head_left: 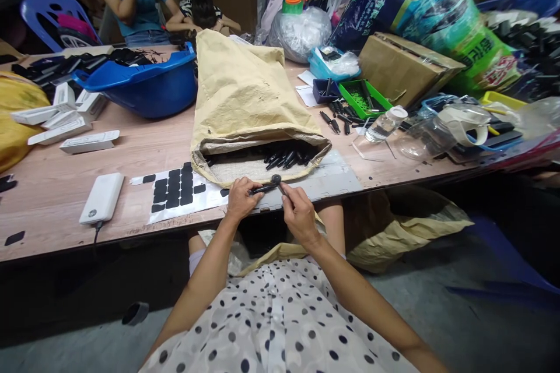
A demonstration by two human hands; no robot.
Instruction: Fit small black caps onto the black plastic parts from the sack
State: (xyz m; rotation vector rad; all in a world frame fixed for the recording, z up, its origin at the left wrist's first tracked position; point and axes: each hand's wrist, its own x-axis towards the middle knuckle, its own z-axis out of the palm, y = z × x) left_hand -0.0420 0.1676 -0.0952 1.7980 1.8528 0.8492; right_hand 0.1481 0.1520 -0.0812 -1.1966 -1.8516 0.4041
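Observation:
My left hand (242, 199) is closed on a slim black plastic part (262, 189) at the table's front edge. My right hand (300, 213) pinches a thin dark piece with a round black head (276, 179), which meets the end of the slim part. Whether the two are joined, I cannot tell. Just beyond my hands lies a tan woven sack (245, 87), its mouth towards me. Several black tapered parts (286, 158) lie inside its mouth. Left of my left hand is a white sheet with black rounded stickers (174, 187).
A white power bank (102, 198) with a cable lies left. Behind it are white boxes (65, 111) and a blue basin (140, 84). To the right stand a green tray (363, 99), a clear jar (385, 124) and a cardboard box (402, 67). Other people sit across the table.

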